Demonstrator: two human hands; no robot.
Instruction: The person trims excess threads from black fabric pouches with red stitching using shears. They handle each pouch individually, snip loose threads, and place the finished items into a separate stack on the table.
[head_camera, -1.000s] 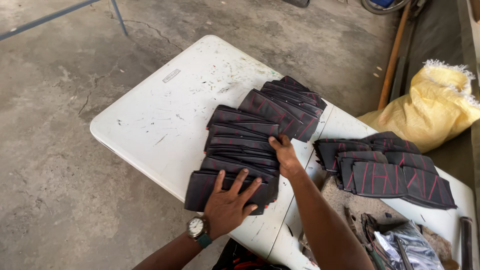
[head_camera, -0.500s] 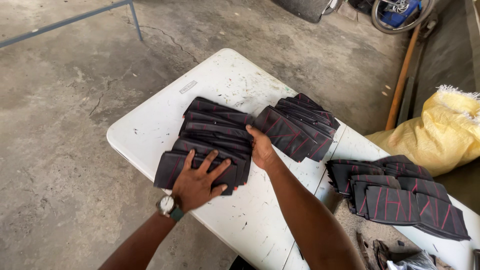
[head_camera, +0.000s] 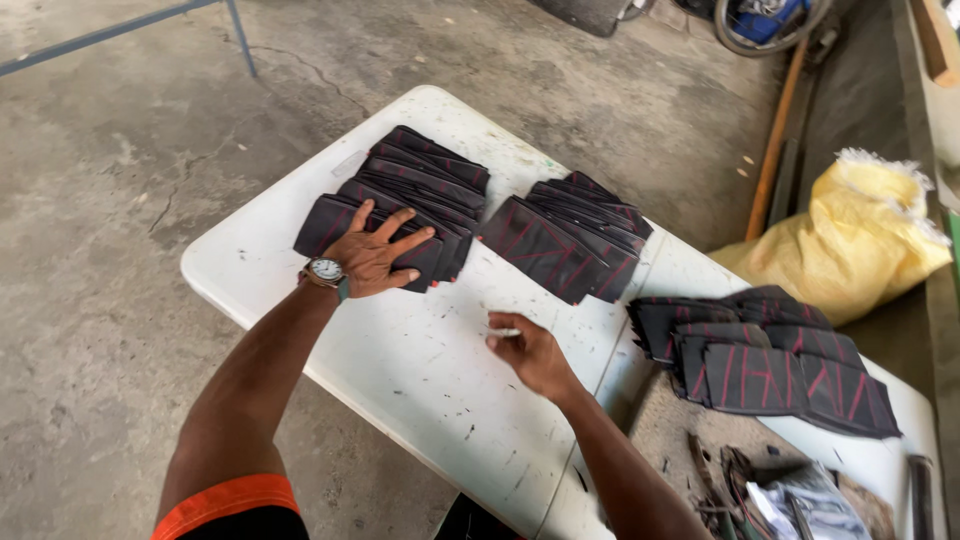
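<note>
We keep the left hand (head_camera: 375, 258) pressed flat, fingers spread, on the fanned stack of dark red-lined fabric pieces (head_camera: 400, 205) at the white table's (head_camera: 420, 380) far-left end, while the right hand (head_camera: 528, 350) pinches a small white chalk-like stick (head_camera: 503, 332); steady pressure should prevent slipping

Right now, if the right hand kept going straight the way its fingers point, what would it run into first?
The right hand, holding a small white piece, points up and left across bare white table. Probably it would first meet the near stack of dark fabric pieces under the left hand, though depth is unclear.
</note>
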